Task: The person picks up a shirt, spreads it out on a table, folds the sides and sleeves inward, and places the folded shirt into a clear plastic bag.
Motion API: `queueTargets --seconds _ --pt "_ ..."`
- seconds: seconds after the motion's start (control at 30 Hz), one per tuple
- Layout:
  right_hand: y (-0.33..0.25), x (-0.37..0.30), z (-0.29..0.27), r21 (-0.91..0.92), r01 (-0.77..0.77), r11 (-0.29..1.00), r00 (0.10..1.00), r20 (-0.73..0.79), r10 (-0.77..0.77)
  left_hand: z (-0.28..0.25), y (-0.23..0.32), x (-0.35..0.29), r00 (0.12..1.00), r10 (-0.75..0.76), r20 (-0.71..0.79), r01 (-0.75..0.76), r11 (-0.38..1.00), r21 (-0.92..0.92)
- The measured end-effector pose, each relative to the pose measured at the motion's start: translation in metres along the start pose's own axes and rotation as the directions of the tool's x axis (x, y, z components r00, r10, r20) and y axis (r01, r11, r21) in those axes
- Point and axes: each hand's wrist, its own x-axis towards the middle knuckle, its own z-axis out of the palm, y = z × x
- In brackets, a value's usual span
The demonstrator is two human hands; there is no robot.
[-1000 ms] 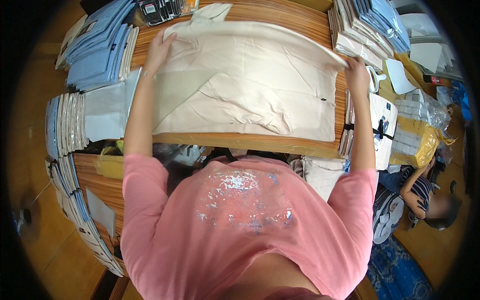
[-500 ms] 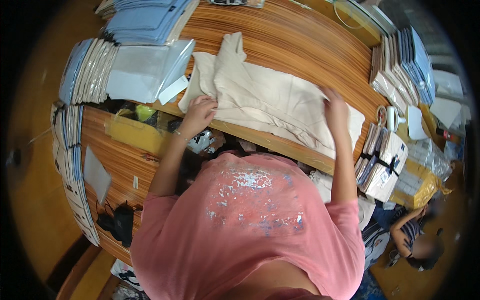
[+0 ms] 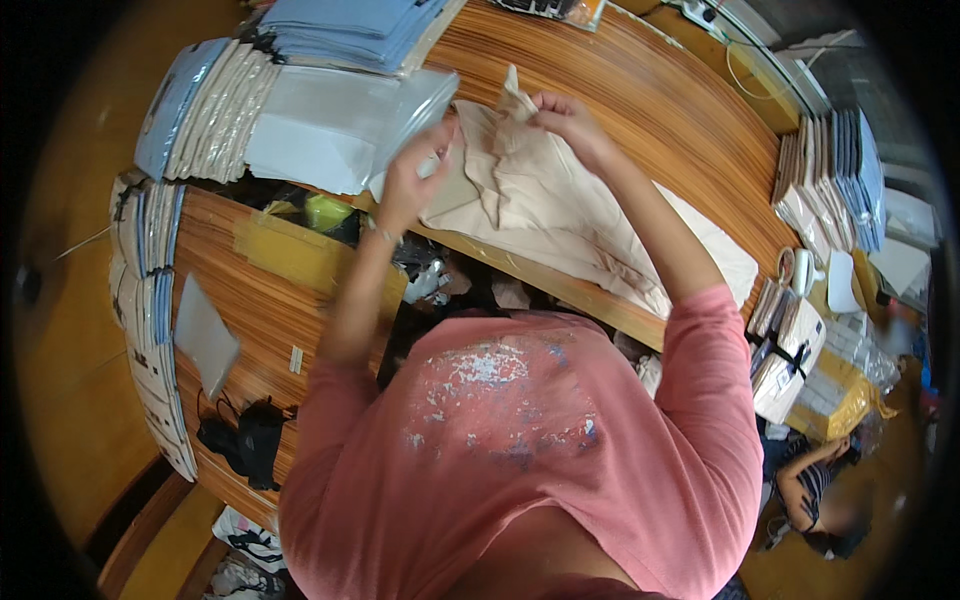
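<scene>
A beige cloth garment (image 3: 560,200) lies partly folded along the front of the wood-grain table, its left part rumpled and one piece standing up in a peak. My right hand (image 3: 570,125) is closed on the cloth by that peak, thumb and fingers pinched together. Over the garment's left end, beside the clear plastic bags (image 3: 330,110), hovers my left hand (image 3: 415,180). It is blurred, but its thumb and fingers show apart. A white card lies partly hidden beneath it.
Blue and beige packed garments (image 3: 340,35) are stacked at the far left, more bagged ones (image 3: 835,180) at the far right. A tied bundle (image 3: 790,350) sits at the right. Under the table edge is a cluttered open space. Another person (image 3: 815,490) is at the lower right.
My left hand has lifted from the garment's left edge toward the plastic bags. My right hand has moved from the garment's right part to its left, gripping and bunching up the cloth.
</scene>
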Motion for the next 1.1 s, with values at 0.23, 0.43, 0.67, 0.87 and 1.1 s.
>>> queueTargets --seconds 0.23,0.43,0.67,0.87,1.1 --pt "-0.014 -0.165 0.094 0.776 -0.406 0.482 0.913 0.373 0.167 0.103 -0.024 0.076 0.142 -0.177 0.974 0.558 0.827 0.069" --pt "-0.001 -0.248 0.057 0.735 0.334 0.590 0.861 -0.492 0.126 0.115 -0.020 0.070 0.031 -0.321 0.946 0.380 0.880 0.286" --pt "0.075 -0.264 0.001 0.720 0.153 0.677 0.455 -0.660 0.599 0.093 -0.008 0.088 0.374 -0.147 0.916 -0.221 0.945 0.242" --pt "0.037 -0.278 -0.052 0.472 0.266 0.841 0.430 -0.838 0.334 0.068 -0.021 0.085 0.611 -0.091 0.786 -0.322 0.879 0.352" --pt "0.076 -0.291 -0.082 0.564 0.143 0.813 0.357 -0.796 0.489 0.062 -0.038 0.085 0.821 -0.162 0.547 -0.230 0.784 0.577"
